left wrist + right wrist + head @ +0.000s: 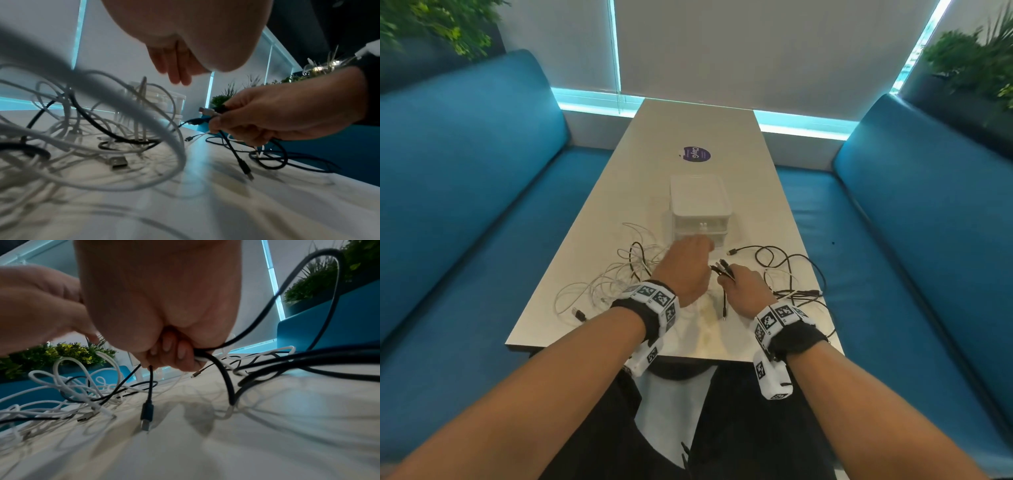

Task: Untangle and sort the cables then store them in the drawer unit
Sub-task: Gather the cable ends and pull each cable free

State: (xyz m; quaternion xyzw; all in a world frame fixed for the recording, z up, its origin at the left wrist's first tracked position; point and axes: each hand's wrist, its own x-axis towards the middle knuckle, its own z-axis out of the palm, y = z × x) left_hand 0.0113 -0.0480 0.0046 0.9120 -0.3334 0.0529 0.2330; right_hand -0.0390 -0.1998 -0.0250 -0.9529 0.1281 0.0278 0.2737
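A white plastic drawer unit (700, 205) stands mid-table with both drawers closed. To its left lies a tangle of white cables (606, 277) with a black one running through it (88, 120). My right hand (732, 279) grips a bundle of black cables (791, 270). Their plug ends (722, 266) stick out of my fist, and one USB plug (146, 412) hangs down to the tabletop. My curled right fingers (176, 352) clamp the bundle. My left hand (697, 245) hovers just in front of the lower drawer, fingers (174, 71) straight and holding nothing.
The long pale table (688, 130) carries a purple round sticker (697, 154) beyond the drawer unit. Blue benches (465, 205) (911, 222) flank both sides. Black cable loops trail over the table's right edge (822, 291). Plants sit in the back corners.
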